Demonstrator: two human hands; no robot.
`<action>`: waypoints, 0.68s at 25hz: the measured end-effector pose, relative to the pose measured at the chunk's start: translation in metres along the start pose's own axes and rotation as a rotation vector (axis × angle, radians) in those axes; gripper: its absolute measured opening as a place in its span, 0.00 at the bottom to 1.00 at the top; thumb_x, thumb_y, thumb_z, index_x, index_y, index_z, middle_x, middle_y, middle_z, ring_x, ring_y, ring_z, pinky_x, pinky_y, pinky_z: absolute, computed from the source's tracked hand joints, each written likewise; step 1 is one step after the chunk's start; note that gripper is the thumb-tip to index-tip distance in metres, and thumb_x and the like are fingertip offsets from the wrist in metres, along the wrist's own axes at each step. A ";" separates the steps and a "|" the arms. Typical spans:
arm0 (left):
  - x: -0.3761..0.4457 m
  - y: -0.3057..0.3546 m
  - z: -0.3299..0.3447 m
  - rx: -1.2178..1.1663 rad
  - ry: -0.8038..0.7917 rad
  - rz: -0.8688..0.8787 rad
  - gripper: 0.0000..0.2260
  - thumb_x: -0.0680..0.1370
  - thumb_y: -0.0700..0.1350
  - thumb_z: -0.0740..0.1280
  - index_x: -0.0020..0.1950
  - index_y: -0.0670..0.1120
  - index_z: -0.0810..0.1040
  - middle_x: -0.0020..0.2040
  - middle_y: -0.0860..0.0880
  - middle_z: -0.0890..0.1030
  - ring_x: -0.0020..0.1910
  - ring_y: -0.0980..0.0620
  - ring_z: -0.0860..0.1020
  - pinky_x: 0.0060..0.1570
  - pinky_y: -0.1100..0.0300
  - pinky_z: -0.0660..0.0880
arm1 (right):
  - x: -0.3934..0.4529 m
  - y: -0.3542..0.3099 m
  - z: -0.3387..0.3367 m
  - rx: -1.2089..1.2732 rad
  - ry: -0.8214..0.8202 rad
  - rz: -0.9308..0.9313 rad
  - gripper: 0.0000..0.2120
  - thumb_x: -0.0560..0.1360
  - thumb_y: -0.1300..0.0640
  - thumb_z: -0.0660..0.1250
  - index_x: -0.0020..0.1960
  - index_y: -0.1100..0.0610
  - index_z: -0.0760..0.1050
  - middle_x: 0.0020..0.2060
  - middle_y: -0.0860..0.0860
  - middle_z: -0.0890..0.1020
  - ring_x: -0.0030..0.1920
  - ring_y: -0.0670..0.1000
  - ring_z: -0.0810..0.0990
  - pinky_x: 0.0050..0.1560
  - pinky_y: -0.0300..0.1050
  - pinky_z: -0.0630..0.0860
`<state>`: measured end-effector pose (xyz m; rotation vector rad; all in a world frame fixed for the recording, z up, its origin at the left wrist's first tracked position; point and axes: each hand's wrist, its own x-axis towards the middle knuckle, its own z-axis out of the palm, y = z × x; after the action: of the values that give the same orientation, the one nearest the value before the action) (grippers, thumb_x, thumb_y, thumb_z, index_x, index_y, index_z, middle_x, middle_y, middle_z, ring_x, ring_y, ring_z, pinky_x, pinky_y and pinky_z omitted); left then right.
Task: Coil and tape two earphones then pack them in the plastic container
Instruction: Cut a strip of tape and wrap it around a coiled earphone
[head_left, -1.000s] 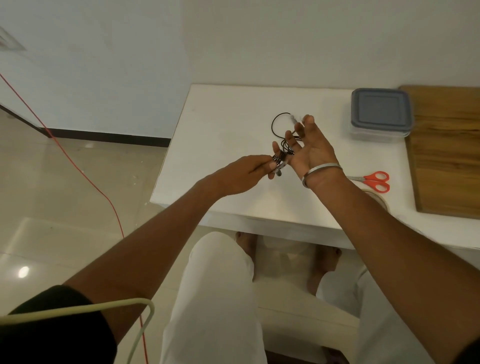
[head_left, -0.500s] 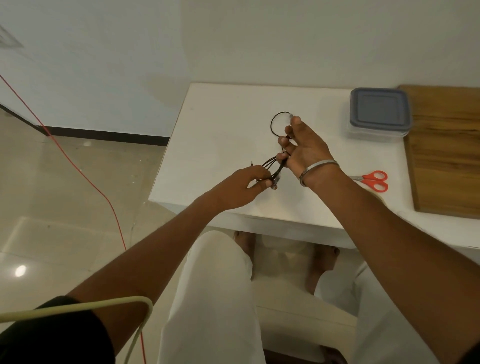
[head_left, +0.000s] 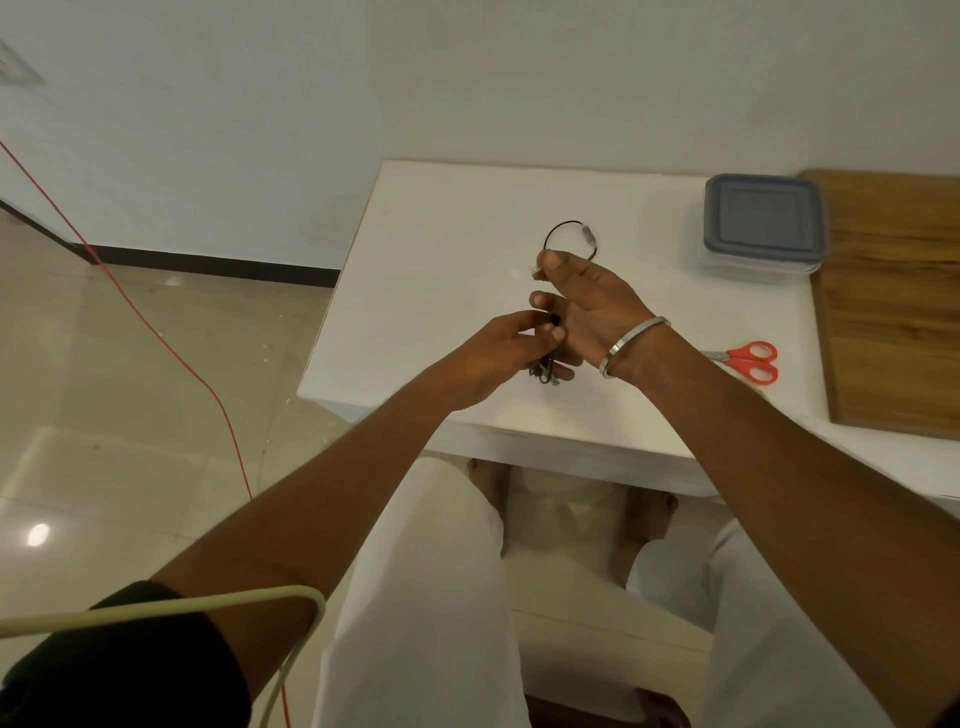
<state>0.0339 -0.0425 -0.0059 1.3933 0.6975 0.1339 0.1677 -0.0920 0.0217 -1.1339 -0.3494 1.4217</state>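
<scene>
Over the middle of the white table (head_left: 431, 291), both my hands meet on a bundle of black earphone cable (head_left: 546, 368). My left hand (head_left: 498, 358) pinches the bundle between thumb and fingers. My right hand (head_left: 587, 306), with a metal bangle on the wrist, presses against the same bundle, and a small piece of clear tape (head_left: 535, 269) shows at its fingertips. A second black earphone (head_left: 570, 239) lies in a small coil on the table just beyond my right hand. The plastic container (head_left: 762, 228) stands at the back right with its grey lid on.
Red-handled scissors (head_left: 748, 359) lie on the table right of my right wrist. A wooden board (head_left: 893, 301) covers the table's right end. A red cord (head_left: 156, 332) runs across the floor at left. My knees are under the table's front edge.
My hands have drawn together. The cable, stretched between them before, is now gathered into a tight bundle between both hands. My right hand's fingers have curled in over it.
</scene>
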 end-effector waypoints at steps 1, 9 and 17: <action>-0.001 -0.001 0.000 -0.014 -0.015 -0.011 0.14 0.82 0.45 0.62 0.65 0.41 0.73 0.54 0.42 0.83 0.51 0.44 0.83 0.58 0.55 0.77 | 0.000 0.001 -0.001 -0.030 -0.017 0.004 0.04 0.77 0.54 0.66 0.47 0.55 0.77 0.44 0.49 0.75 0.37 0.48 0.73 0.30 0.41 0.67; -0.008 -0.006 0.001 -0.055 -0.075 -0.038 0.10 0.81 0.40 0.62 0.62 0.41 0.72 0.45 0.45 0.85 0.45 0.48 0.84 0.51 0.60 0.79 | 0.001 0.001 -0.005 -0.198 -0.112 0.076 0.05 0.77 0.54 0.65 0.49 0.56 0.77 0.50 0.51 0.76 0.47 0.51 0.79 0.46 0.53 0.77; -0.012 -0.008 -0.006 -0.118 0.004 -0.052 0.12 0.82 0.40 0.60 0.65 0.39 0.71 0.48 0.45 0.84 0.47 0.49 0.84 0.51 0.61 0.78 | 0.006 -0.018 -0.030 -0.462 0.098 0.133 0.07 0.75 0.47 0.68 0.48 0.50 0.78 0.48 0.44 0.80 0.49 0.47 0.81 0.54 0.52 0.74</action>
<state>0.0192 -0.0450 -0.0094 1.2617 0.7175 0.1346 0.2030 -0.0945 0.0191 -1.6199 -0.5600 1.4331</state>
